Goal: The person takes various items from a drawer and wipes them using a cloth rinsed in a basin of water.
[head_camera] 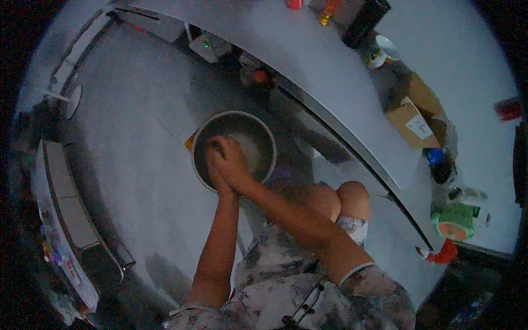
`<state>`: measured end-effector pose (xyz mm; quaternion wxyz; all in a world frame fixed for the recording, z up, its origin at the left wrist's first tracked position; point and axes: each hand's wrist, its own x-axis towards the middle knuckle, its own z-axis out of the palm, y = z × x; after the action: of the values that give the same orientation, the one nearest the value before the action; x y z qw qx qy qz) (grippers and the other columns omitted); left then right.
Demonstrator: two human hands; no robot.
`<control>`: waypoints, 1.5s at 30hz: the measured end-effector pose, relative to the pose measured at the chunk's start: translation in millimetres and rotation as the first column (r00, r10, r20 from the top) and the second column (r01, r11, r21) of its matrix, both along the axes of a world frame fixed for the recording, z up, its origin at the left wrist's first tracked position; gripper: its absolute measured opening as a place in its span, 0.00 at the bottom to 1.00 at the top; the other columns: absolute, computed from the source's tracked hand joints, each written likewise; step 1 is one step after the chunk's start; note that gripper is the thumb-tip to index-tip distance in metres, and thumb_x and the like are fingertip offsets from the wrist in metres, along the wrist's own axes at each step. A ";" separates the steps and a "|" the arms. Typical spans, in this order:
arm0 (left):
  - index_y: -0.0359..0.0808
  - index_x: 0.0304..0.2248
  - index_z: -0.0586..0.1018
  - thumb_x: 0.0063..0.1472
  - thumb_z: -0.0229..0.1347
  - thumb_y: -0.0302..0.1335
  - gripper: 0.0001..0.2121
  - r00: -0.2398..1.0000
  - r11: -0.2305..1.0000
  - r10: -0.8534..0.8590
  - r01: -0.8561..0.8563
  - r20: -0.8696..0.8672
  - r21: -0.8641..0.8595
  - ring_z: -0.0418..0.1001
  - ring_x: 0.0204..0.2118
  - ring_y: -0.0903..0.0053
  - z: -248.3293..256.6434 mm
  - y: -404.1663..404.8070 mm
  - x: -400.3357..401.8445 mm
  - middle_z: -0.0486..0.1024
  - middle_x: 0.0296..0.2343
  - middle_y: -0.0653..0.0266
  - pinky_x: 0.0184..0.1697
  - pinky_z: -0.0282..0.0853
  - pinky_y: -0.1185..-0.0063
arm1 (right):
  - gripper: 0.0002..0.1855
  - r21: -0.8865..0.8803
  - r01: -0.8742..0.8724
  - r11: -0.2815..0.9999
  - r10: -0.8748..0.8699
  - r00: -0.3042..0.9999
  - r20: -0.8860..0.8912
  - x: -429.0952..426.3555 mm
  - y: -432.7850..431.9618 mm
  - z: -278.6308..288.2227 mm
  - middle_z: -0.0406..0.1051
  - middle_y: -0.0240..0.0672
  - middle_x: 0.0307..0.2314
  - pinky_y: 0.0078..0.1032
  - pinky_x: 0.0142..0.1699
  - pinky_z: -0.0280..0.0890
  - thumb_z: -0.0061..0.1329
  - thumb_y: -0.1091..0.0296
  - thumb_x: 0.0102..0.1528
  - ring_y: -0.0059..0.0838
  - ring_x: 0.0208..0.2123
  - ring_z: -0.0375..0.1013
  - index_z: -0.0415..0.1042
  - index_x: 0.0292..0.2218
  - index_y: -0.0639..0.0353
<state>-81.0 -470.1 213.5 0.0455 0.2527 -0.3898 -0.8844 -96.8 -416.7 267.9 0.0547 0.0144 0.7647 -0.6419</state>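
Note:
A round bin with a pale rim [273, 142] stands on the grey floor [136, 136] before my knees. My left hand [215, 173] and my right hand [234, 161] are pressed together over its mouth, the right lying across the left. The fingers reach past the rim into the opening. A small dark patch shows between the fingertips; whether it is a held thing or shadow is unclear in the dim light. The bin's inside is mostly dark, with a paler area to the right of my hands. Something orange-yellow [189, 143] peeks out beside the bin's left side.
A long white tabletop [313, 70] runs along the right, its edge near my knees [354, 198]. Cardboard boxes [412, 123], a black cylinder [366, 22] and a green-topped container [453, 220] stand along it. Below its edge is a white device with a green light [204, 47]. A drawer unit [74, 202] is at left.

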 end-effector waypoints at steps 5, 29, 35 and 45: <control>0.35 0.43 0.65 0.60 0.42 0.35 0.15 0.976 0.999 -0.010 0.002 0.218 0.035 0.64 0.43 0.71 -1.3 7.6 -14.2 0.64 0.42 0.59 0.45 0.61 0.75 | 0.21 0.039 -0.057 0.998 0.064 0.977 -0.202 -19.1 4.5 -3.4 0.62 0.46 0.43 0.34 0.50 0.55 0.38 0.57 0.53 0.44 0.45 0.61 0.62 0.45 0.60; 0.35 0.41 0.69 0.48 0.55 0.18 0.18 0.573 0.581 -0.813 0.806 -0.099 -0.109 0.66 0.39 0.77 117.1 153.0 -32.2 0.69 0.35 0.65 0.43 0.63 0.80 | 0.07 0.069 0.530 0.845 -0.503 0.833 -0.229 58.0 268.9 87.5 0.66 0.34 0.25 0.21 0.37 0.61 0.43 0.73 0.51 0.22 0.30 0.65 0.65 0.34 0.62; 0.33 0.37 0.71 0.47 0.56 0.19 0.15 0.193 0.262 -0.961 0.858 -0.197 -0.442 0.66 0.38 0.79 120.4 217.2 -29.6 0.69 0.34 0.67 0.40 0.64 0.80 | 0.05 -0.376 0.537 0.755 -0.591 0.806 -0.033 99.2 313.9 96.7 0.60 0.26 0.22 0.16 0.30 0.56 0.41 0.70 0.52 0.16 0.23 0.58 0.60 0.32 0.59; 0.33 0.30 0.69 0.48 0.54 0.21 0.08 -0.165 -0.075 -0.976 0.867 -0.142 -0.493 0.63 0.30 0.85 132.5 280.7 -10.1 0.66 0.26 0.71 0.35 0.59 0.84 | 0.11 -0.774 0.507 0.380 -0.566 0.789 0.239 172.3 365.1 71.1 0.66 0.32 0.31 0.23 0.41 0.62 0.44 0.69 0.50 0.25 0.36 0.65 0.63 0.37 0.61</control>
<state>-91.1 -189.4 346.0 -0.4892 -0.3393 -0.5204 -0.6121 75.5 -51.7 338.9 -0.1803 0.2134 0.3408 -0.8977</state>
